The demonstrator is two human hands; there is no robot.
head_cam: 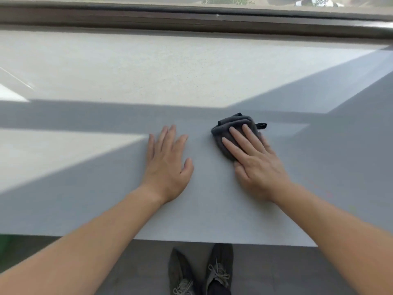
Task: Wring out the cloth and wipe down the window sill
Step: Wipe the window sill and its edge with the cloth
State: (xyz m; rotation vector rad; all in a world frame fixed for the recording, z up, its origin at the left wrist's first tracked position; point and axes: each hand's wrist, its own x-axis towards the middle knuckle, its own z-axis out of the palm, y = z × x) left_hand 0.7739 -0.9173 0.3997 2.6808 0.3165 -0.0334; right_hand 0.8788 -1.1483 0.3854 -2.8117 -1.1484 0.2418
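Observation:
A wide pale grey window sill (pixel 191 81) fills the head view, part in sunlight and part in shadow. A dark grey cloth (pixel 231 127), bunched up with a small hanging loop at its right, lies on the sill right of centre. My right hand (pixel 255 160) presses flat on the cloth with straight fingers, covering its near part. My left hand (pixel 168 165) rests flat on the bare sill to the left of the cloth, fingers spread, a short gap away from it.
A dark brown window frame (pixel 191 20) runs along the far edge of the sill, with glass behind it. The sill's near edge (pixel 191 241) drops to a grey floor, where my two dark shoes (pixel 202 273) stand.

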